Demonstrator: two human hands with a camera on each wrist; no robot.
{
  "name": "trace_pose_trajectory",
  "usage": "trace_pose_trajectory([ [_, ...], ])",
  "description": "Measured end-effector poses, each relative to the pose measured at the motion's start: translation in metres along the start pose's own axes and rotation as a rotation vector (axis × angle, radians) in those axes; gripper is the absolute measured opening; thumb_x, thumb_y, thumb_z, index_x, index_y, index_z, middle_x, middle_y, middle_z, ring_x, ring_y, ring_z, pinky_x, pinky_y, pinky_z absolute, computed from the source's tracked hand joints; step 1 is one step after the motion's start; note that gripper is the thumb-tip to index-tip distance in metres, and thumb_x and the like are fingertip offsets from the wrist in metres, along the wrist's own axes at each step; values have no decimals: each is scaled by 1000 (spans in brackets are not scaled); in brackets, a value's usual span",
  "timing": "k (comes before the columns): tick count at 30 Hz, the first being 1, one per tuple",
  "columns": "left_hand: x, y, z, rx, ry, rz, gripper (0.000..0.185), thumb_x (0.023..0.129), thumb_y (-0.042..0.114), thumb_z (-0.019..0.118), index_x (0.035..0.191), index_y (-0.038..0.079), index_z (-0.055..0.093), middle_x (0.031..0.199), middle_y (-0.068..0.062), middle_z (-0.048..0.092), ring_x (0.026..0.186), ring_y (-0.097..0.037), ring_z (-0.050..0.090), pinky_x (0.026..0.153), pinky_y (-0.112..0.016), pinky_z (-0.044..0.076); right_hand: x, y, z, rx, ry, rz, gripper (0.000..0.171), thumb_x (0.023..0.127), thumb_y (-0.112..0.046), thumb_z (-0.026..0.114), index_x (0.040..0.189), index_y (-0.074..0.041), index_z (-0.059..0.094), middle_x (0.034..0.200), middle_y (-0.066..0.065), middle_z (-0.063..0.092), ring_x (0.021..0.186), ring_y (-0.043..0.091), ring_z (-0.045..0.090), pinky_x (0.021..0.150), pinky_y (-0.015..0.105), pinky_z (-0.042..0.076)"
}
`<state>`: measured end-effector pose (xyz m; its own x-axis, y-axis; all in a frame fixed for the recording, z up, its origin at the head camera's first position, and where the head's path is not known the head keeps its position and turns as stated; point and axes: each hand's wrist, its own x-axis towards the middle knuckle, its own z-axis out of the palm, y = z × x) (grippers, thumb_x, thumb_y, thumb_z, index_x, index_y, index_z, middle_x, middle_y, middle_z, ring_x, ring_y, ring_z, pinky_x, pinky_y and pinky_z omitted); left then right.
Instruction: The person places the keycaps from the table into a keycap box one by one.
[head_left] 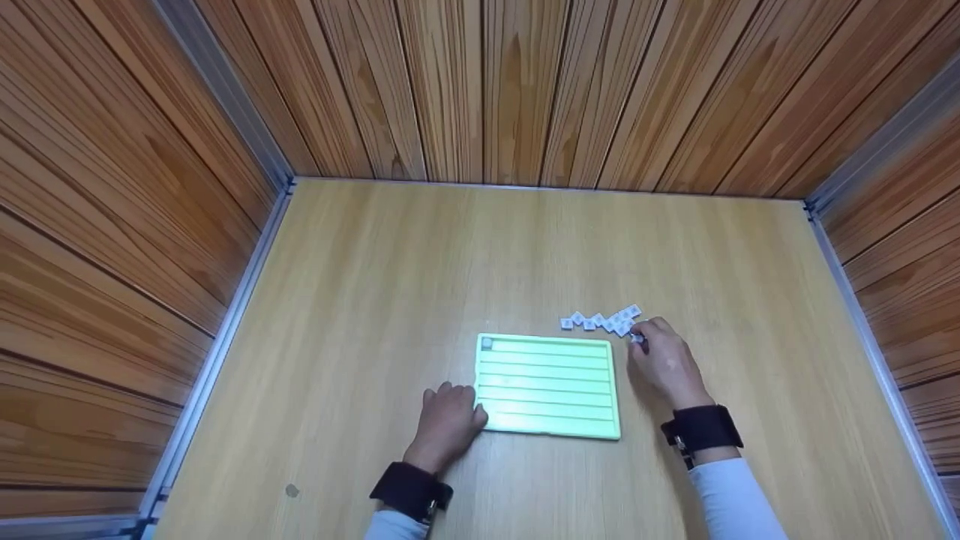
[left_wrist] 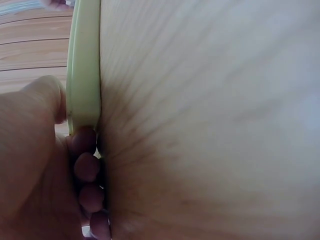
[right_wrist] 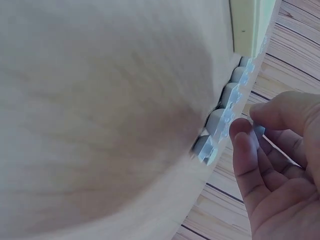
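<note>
**One hand steadies the tray, the other picks a tile**

The left hand (head_left: 447,420) rests at the near left corner of the green tray (head_left: 547,427), fingers curled against its edge, which looks meant to keep it from sliding on the table (head_left: 390,300); the right hand (head_left: 664,364) sits just past the tray's far right corner, thumb and fingertips (right_wrist: 240,131) pinched together on one small grey tile (head_left: 637,339); the loose tiles (head_left: 600,320) lie in a ragged row just beyond the tray, within easy reach; one tile (head_left: 487,343) already sits in the tray's top left slot; marks on the tiles are too small to read, and no brand or label shows anywhere.
</note>
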<state>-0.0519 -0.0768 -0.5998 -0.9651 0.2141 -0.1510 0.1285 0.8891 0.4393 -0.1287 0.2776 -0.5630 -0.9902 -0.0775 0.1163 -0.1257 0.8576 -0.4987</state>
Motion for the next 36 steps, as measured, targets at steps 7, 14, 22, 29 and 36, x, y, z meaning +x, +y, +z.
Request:
trace_pose_trajectory([
  [7,0,0,0,2,1,-1,22,89,28,55,71,16,51,64,2,43,69,-20,37,72,-39,29,4,-11,4,3,-42,7,24,91,-3,68,114,5,66,111,20,62,100,36,64,85,50,52],
  [14,0,1,-2,8,1,3,22,90,30,54,74,15,52,66,2,44,69,-20,37,72,-39,29,7,-22,7,-2,-94,37,23,94,-6,65,116,2,66,112,18,61,101,34,63,85,49,52],
  [22,-1,0,-2,5,18,18,22,89,29,54,73,15,51,66,2,43,69,-20,36,71,-38,28,11,-37,15,5,-132,-1,24,94,-7,65,117,1,67,113,16,62,102,32,63,84,47,53],
  [29,-1,-1,1,19,31,20,23,89,28,54,71,15,49,65,2,42,68,-20,35,70,-38,28,15,-54,28,27,-54,-119,19,89,-2,69,108,-1,71,102,11,65,86,24,63,71,39,52],
  [36,0,-1,0,10,18,12,22,90,29,54,73,15,51,66,1,43,68,-20,36,71,-38,28,18,-73,41,46,-61,-165,17,89,-2,69,106,-1,71,99,10,63,85,22,63,72,38,53],
])
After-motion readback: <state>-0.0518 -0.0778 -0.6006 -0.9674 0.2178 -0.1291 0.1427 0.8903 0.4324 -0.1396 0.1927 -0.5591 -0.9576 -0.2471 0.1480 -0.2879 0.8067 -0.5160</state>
